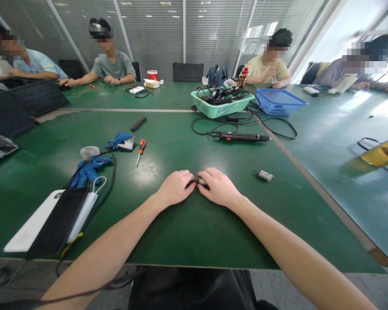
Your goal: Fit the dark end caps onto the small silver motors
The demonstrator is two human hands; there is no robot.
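Just above the green table [187,228], my two hands meet in front of me. My right hand [220,186] is closed around a small silver cylindrical part [202,181], mostly covered by the fingers. My left hand [177,187] has its fingers curled together beside it, with something dark at the fingertips that I cannot make out. To the right lies a separate small silver cylinder [264,175], like a small motor. An orange-handled screwdriver [141,148] rests left of my hands, and a black electric screwdriver [244,137] lies beyond them.
Blue gloves [89,170], a black phone [60,221] and cables lie at left. A dark block [138,124] sits farther back. Behind the electric screwdriver stand a green basket [218,110] full of cables and a blue basket [280,103]. Several people sit around the table.
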